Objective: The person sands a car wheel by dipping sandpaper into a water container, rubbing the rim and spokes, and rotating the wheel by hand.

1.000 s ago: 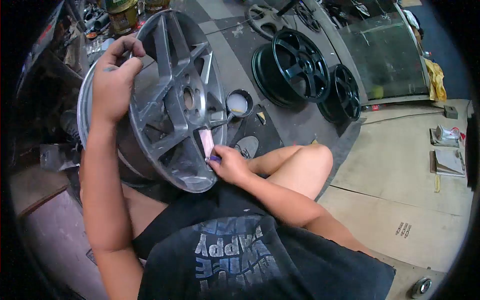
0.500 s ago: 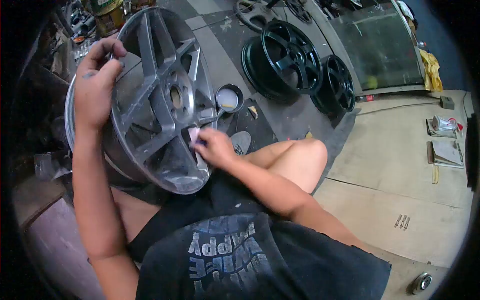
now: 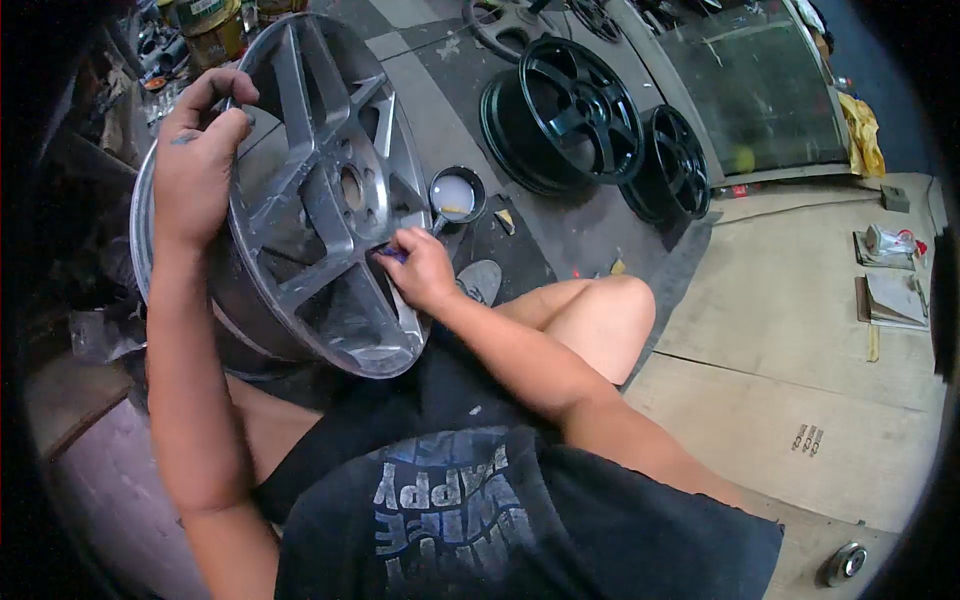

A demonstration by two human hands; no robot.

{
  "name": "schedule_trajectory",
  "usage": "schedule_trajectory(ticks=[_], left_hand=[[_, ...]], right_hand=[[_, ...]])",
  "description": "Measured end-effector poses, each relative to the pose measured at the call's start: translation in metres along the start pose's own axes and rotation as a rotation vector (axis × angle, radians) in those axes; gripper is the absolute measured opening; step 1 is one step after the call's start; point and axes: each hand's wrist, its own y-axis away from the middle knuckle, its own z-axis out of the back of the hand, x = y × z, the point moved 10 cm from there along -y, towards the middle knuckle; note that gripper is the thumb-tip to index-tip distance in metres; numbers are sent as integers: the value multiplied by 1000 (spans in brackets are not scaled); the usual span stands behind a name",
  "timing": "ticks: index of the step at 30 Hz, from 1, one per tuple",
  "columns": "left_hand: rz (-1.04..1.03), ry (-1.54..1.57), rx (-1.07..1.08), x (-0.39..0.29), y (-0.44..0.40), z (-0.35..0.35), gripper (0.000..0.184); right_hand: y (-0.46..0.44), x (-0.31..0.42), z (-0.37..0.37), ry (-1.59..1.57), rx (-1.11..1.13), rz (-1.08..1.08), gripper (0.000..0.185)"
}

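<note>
A bare grey alloy wheel [image 3: 330,220] stands tilted in front of me, its spoked face turned up and to the right. My left hand [image 3: 205,150] is closed over the wheel's upper left rim, thumb and fingers curled at the edge. Between the fingers of my right hand [image 3: 422,268] is a small purple piece of sandpaper [image 3: 394,253], pressed against a spoke near the lower right of the wheel. My fingers hide most of the sheet. Just beyond that hand sits a dark pot of milky liquid [image 3: 455,195], with a yellowish strip in it.
Dark green wheels [image 3: 580,110] lie on the floor at the upper right, one leaning over another. A glass panel [image 3: 750,90] stands behind them. Cardboard sheeting [image 3: 770,340] covers the right side, with notebooks [image 3: 893,300] on it. Tins [image 3: 210,30] stand at the upper left.
My right hand has slid slightly up along the spoke with the sandpaper, whose pale pink side no longer shows. My left hand keeps its hold on the rim.
</note>
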Motion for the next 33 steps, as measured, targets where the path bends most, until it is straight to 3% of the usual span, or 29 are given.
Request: schedule_trajectory(ticks=[2, 4, 5, 8, 10, 11, 12, 16, 17, 18, 19, 20, 22, 24, 26, 31, 33], left_hand=[[-52, -32, 34, 0, -6, 2, 19], [-85, -84, -25, -4, -6, 4, 17], [-98, -85, 3, -5, -6, 3, 16], [-134, -76, 6, -10, -3, -4, 15], [-209, -208, 80, -9, -5, -13, 20], [-45, 55, -17, -3, -5, -17, 10], [127, 201, 16, 8, -2, -22, 10], [149, 179, 3, 0, 2, -16, 10], [158, 176, -13, 13, 0, -13, 10], [4, 163, -8, 8, -6, -12, 11], [-148, 147, 1, 4, -6, -12, 11], [-135, 140, -10, 3, -4, -9, 11], [39, 99, 40, 0, 0, -11, 12], [96, 100, 40, 0, 4, -11, 12], [170, 159, 14, 8, 5, -11, 11], [61, 56, 39, -5, 3, -5, 11], [-14, 59, 6, -7, 0, -4, 13]], right_hand=[[22, 0, 8, -71, 2, 16, 27], [58, -8, -8, -20, 286, -69, 28], [64, -2, -2, -52, 312, -67, 28], [31, -14, -5, 26, 118, 28, 29], [-4, -11, -5, 85, 94, -45, 29], [-6, -10, -7, 79, 72, 0, 28], [-6, -9, -4, 73, 43, 38, 28], [55, -8, 2, 50, 324, -31, 29], [71, -15, -2, -66, 421, -124, 30], [70, -20, 1, -65, 440, -118, 30], [70, -38, 7, -134, 418, -249, 28], [71, -56, 11, -203, 393, -382, 27], [40, -57, 36, -386, 199, -329, 22], [24, -67, 46, -628, 86, -529, 20], [16, -79, 43, -800, 90, -627, 22], [6, -65, 21, -880, 202, -594, 39], [5, -61, 10, -938, 222, -621, 33]])
